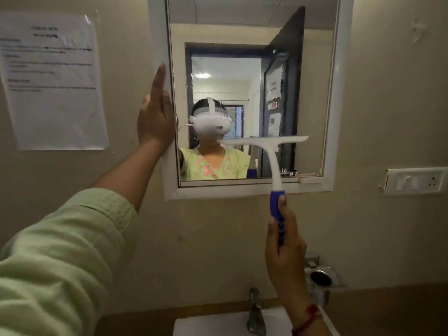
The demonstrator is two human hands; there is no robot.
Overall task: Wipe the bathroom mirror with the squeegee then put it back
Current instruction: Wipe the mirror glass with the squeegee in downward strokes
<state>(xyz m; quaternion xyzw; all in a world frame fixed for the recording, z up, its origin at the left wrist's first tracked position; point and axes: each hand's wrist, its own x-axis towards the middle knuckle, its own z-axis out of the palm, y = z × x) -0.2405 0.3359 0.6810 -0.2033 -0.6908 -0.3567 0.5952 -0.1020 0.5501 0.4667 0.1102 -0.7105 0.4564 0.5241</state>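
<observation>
Both hands are raised toward the wall and well apart. Left hand (155,112) lies flat and open, fingers straight and pointing up, its palm pressed against the left side of the white-framed rectangular wall mirror (335,93); a pale green sleeve (60,251) covers the arm behind it. Right hand (284,248) is clamped around the blue grip of the white plastic squeegee with a blue handle (275,163), thumb laid along the grip.

That squeegee rises above the right hand, its long axis near upright and leaning slightly left toward the top, handle end down. Its white blade bar runs crosswise, nearly level with the right end a little higher, and lies over the lower middle of the glass, up and to the right of the left hand. Whether the blade edge touches the glass cannot be told.

Left of the left hand, a printed white paper notice (54,81) is stuck to the beige wall. Below the right hand sits a white ceramic washbasin (208,323) with a grey metal tap (255,311). Just right of that hand hangs a round steel cup holder (321,281), and farther right and higher a white switch plate (415,181).
</observation>
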